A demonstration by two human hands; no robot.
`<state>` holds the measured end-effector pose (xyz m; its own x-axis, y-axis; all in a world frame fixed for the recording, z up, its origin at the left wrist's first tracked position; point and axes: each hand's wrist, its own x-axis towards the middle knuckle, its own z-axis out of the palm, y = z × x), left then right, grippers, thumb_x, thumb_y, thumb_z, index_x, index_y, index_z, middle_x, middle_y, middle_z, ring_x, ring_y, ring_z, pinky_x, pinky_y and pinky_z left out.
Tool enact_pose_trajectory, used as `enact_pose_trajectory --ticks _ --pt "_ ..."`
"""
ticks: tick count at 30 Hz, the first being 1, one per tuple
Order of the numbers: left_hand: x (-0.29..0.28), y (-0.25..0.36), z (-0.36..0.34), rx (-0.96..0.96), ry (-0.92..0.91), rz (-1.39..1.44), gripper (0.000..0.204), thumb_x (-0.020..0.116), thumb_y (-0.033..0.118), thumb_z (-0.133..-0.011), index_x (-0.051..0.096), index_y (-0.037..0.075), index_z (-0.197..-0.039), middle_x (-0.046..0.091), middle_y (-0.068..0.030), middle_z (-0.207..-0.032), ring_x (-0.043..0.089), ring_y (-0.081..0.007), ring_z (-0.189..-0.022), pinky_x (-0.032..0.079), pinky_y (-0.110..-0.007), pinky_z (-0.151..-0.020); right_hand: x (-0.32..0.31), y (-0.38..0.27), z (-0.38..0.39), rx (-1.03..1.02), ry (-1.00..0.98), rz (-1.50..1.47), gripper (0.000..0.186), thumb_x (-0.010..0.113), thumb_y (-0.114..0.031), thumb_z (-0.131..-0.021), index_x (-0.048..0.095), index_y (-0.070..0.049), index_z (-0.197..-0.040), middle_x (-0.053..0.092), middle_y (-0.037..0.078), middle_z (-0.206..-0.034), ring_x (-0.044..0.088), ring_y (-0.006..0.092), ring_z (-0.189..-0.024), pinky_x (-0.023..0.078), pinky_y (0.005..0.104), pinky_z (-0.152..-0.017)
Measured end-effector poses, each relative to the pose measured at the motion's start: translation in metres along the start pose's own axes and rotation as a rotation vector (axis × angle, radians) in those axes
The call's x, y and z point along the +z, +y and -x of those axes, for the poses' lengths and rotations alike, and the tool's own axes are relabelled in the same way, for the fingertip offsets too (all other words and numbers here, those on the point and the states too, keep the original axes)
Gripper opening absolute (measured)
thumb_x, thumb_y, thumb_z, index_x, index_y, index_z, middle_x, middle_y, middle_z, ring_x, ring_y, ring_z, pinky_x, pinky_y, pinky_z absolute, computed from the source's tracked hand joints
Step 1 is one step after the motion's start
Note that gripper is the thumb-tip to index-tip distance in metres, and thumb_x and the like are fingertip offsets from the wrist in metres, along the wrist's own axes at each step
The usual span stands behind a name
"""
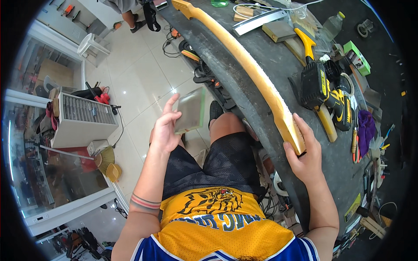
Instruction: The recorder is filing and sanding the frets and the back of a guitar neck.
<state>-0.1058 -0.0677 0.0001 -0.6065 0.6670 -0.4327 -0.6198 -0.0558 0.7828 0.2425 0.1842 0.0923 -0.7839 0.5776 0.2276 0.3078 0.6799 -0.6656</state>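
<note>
My right hand (305,151) is wrapped round the near end of a long, pale yellow wooden guitar neck (252,63). The neck lies along the dark workbench (226,82), its shaped headstock at the far left end. Off the bench's left side, my left hand (165,126) is raised over the floor, closed on a flat rectangular glass plate (190,111). Greenish edges frame the plate, and its middle looks grey and see-through. It is held between thumb and fingers, apart from the neck.
To the right, a yellow-black cordless drill (342,108), a yellow-handled scraper (306,43) and a purple cloth (365,126) crowd the bench. A metal bar (260,22) lies farther off. Left on the tiled floor stand a drawer cabinet (85,119) and white stool (92,46). Another person stands far back.
</note>
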Motion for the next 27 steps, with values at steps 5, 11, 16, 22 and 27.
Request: enact_pose_trajectory --ticks 5,11,16,22,27 --pt "-0.042 -0.022 -0.013 0.101 -0.039 -0.015 0.099 0.065 0.007 -0.098 0.028 0.014 -0.189 0.057 -0.0156 -0.171 0.065 -0.0344 -0.151 0.061 -0.053 -0.116 -0.003 0.001 -0.006 -0.159 0.031 0.090 0.078 0.086 0.002 -0.091 0.064 -0.005 -0.165 0.080 0.020 -0.151 0.078 0.0472 -0.135 0.059 0.0521 -0.122" --pt "-0.065 -0.030 -0.015 -0.049 -0.044 0.146 0.067 0.068 0.009 -0.108 0.049 0.009 -0.173 0.068 -0.0162 -0.163 0.075 -0.0338 -0.139 0.063 -0.051 -0.116 0.003 0.012 -0.005 -0.206 0.090 0.033 0.068 0.090 0.001 -0.090 0.063 -0.003 -0.152 0.082 0.023 -0.146 0.082 0.0442 -0.128 0.066 0.0474 -0.109" --pt "-0.069 -0.034 -0.013 0.008 -0.204 0.297 0.053 0.067 0.011 -0.115 0.056 0.002 -0.166 0.074 -0.0181 -0.155 0.081 -0.0321 -0.129 0.074 -0.044 -0.096 0.007 0.015 -0.003 -0.255 0.144 -0.021 0.060 0.092 -0.001 -0.092 0.060 -0.003 -0.143 0.082 0.024 -0.144 0.084 0.0428 -0.125 0.068 0.0445 -0.103" --pt "-0.023 -0.033 0.018 -0.052 -0.270 0.370 0.069 0.073 0.002 -0.104 0.052 -0.002 -0.170 0.077 -0.0257 -0.147 0.084 -0.0415 -0.122 0.078 -0.055 -0.097 0.002 0.004 -0.001 -0.218 0.158 0.015 0.060 0.091 -0.002 -0.094 0.062 -0.004 -0.146 0.083 0.020 -0.144 0.085 0.0399 -0.122 0.068 0.0444 -0.100" --pt "0.015 -0.031 0.037 -0.107 -0.540 0.443 0.089 0.079 -0.002 -0.096 0.043 -0.005 -0.177 0.067 -0.0310 -0.160 0.076 -0.0514 -0.137 0.075 -0.065 -0.101 0.001 -0.003 -0.004 -0.197 0.136 0.080 0.069 0.088 -0.003 -0.093 0.067 -0.009 -0.159 0.076 0.016 -0.157 0.077 0.0389 -0.137 0.060 0.0507 -0.118"
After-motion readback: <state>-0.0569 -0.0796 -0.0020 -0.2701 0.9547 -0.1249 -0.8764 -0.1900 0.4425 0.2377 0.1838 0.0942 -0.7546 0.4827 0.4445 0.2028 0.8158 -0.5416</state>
